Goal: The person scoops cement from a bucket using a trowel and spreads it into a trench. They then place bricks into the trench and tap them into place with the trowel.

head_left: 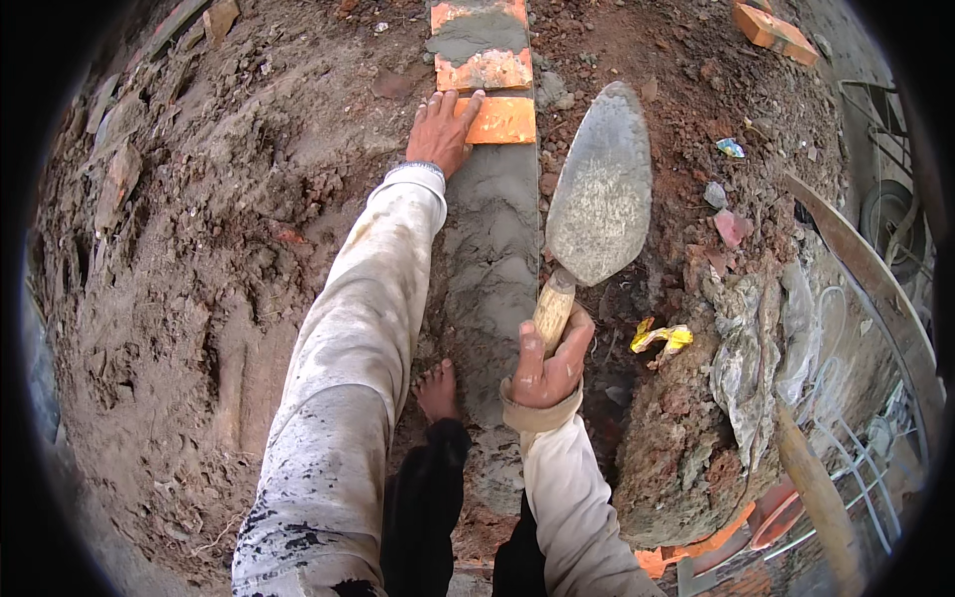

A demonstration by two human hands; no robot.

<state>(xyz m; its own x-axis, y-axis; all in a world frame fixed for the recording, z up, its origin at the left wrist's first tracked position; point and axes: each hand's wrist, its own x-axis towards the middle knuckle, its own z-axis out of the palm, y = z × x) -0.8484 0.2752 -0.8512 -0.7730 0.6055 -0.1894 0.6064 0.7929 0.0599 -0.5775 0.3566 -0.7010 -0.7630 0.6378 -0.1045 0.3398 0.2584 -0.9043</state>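
My left hand (pixel 441 131) lies on the left end of an orange brick (pixel 500 120), fingers stretched forward and a little apart. The brick sits crosswise on a strip of wet grey mortar (pixel 492 224). In my right hand (pixel 550 363) is the wooden handle of a trowel (pixel 601 189), gripped with the thumb along it. The trowel's broad, mortar-smeared blade points away from me, to the right of the strip. Just beyond the orange brick is another brick (pixel 484 72) partly covered with mortar. A thin string line (pixel 538 199) runs along the right edge of the mortar.
Rough brown soil (pixel 199 249) lies on both sides. My bare foot (pixel 436 390) is beside the strip. To the right are a yellow wrapper (pixel 661 338), crumpled plastic sheeting (pixel 746 368), a wooden pole (pixel 818 497) and a curved metal edge (pixel 875 269). Loose bricks (pixel 776 33) lie at the far right.
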